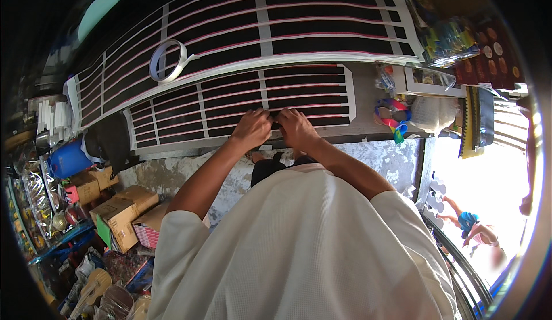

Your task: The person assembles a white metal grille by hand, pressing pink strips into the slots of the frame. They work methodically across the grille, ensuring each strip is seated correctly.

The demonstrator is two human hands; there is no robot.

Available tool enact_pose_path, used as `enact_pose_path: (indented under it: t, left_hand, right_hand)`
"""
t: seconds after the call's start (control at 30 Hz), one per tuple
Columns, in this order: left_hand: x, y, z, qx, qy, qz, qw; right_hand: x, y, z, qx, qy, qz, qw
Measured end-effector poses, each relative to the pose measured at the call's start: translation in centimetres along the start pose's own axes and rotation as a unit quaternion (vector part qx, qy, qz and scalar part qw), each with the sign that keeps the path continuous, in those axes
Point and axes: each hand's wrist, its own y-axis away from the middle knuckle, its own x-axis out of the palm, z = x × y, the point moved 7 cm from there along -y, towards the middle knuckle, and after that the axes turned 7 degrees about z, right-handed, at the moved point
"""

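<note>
A long black sheet (pixel 230 98) with white and red stripes lies on the table before me, crossed by pale bands. My left hand (pixel 253 129) is closed at its near edge, fingertips bent down. Close beside it, my right hand (pixel 295 126) is closed too, the fingertips of both almost meeting over a dark patch of the sheet. Whatever they pinch is hidden by the fingers. Beyond, a larger striped black sheet (pixel 322 29) with a white border lies higher up. A white roll of tape (pixel 183 55) rests on it, its loose end sticking out.
Colourful ribbon (pixel 397 119), a bag of white stuff (pixel 434 114) and a white box (pixel 428 84) sit at the table's right end. Cardboard boxes (pixel 123 208) and a blue container (pixel 68 160) stand at left. Another person (pixel 471 228) is outside at right.
</note>
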Motion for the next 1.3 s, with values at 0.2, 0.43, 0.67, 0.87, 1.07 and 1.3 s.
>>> enact_pose_path:
  t: [0.2, 0.43, 0.67, 0.87, 1.07, 1.3]
  left_hand:
    - [0.1, -0.4, -0.3, 0.003, -0.002, 0.002, 1.0]
    - [-1.0, 2.8, 0.8, -0.044, 0.06, -0.137, 0.988]
    - [5.5, 14.6, 3.6, -0.379, 0.323, -0.244, 0.832]
    - [12.8, 14.4, 0.0, -0.392, 0.585, -0.279, 0.653]
    - [10.7, 12.2, -1.3, -0.37, 0.562, -0.278, 0.686]
    - [4.5, 12.0, -2.4, -0.365, 0.294, -0.225, 0.855]
  right_hand:
    - [0.2, -0.1, -0.1, -0.002, 0.001, -0.007, 1.0]
    - [-2.7, 1.0, -0.7, -0.021, -0.065, -0.073, 0.995]
    - [-11.9, 12.1, -13.1, 0.308, 0.016, -0.291, 0.905]
    - [-11.9, 15.4, -19.7, 0.455, -0.175, -0.28, 0.827]
    - [-12.6, 14.0, -20.2, 0.493, -0.139, -0.23, 0.827]
    - [-13.4, 11.7, -20.4, 0.379, -0.092, -0.272, 0.88]
